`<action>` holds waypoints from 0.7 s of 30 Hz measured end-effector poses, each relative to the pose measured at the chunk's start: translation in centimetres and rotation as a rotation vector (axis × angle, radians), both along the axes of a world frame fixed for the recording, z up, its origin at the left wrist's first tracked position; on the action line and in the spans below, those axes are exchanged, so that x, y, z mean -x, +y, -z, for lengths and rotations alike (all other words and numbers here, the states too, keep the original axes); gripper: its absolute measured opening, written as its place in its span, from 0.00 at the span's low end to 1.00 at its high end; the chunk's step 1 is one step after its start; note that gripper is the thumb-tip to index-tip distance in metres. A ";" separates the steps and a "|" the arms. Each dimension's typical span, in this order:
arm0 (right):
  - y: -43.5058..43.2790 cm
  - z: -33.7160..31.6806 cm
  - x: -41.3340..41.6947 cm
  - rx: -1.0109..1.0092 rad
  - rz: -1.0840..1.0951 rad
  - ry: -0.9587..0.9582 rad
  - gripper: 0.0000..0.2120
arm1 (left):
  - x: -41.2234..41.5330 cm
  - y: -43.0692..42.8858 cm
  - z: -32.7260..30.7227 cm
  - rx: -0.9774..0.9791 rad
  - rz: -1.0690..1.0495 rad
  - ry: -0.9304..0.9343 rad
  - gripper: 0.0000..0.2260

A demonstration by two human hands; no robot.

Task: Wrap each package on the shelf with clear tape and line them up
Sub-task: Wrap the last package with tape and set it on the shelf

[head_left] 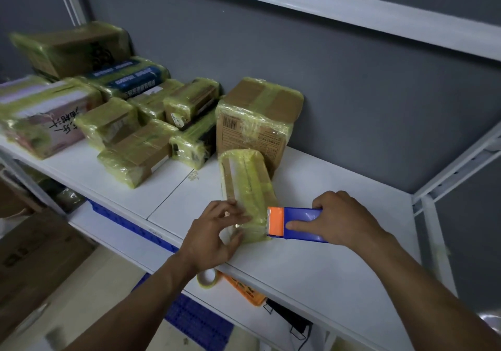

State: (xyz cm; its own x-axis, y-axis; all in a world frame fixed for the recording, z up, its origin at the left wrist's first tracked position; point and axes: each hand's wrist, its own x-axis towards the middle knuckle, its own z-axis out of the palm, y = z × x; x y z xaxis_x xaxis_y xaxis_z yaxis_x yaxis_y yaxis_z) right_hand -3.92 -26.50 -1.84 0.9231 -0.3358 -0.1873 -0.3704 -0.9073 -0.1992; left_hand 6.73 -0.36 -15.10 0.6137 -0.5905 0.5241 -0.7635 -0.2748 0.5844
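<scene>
Two bare forearms reach in from the bottom of the frame to a white shelf (311,264). The left hand (217,232), just left of centre, has its fingers spread and bent over the near left corner of a package (246,185). Its thumb is against the package's near end, steadying it. The right hand (344,219), lower right of centre, grips a blue dispenser (298,224) with an orange front. Its index finger lies straight along the dispenser's side and the other fingers curl over the top. The orange front touches the near right corner of the package.

The package is long and narrow, glossy with yellowish tape. It lies flat on the shelf at lower centre, pointing away from the person. Its far end sits just in front of a tall box (257,117), also taped, which stands upright against the grey wall (352,93).

To the upper left, a cluster of taped packages (135,158) crowds the shelf, some stacked and touching. I count about eight, but blur makes the count unsure. With the tall box and the held package, that makes roughly ten.

Below the shelf edge, by the left wrist, one tape roll (207,278) shows. A blue crate (195,321) sits lower still.
</scene>
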 end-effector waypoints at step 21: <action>2.9 2.3 -0.2 -0.116 -0.045 -0.100 0.33 | -0.9 2.9 -2.3 -0.123 0.099 -0.135 0.12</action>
State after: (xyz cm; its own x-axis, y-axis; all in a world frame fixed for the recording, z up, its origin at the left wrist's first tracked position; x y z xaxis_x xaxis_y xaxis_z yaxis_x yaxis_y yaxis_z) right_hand -3.72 -23.59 -4.16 0.9529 -0.2747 -0.1286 -0.3025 -0.8914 -0.3374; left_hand 7.67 2.53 -12.80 0.4784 -0.7093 0.5177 -0.8596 -0.2578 0.4412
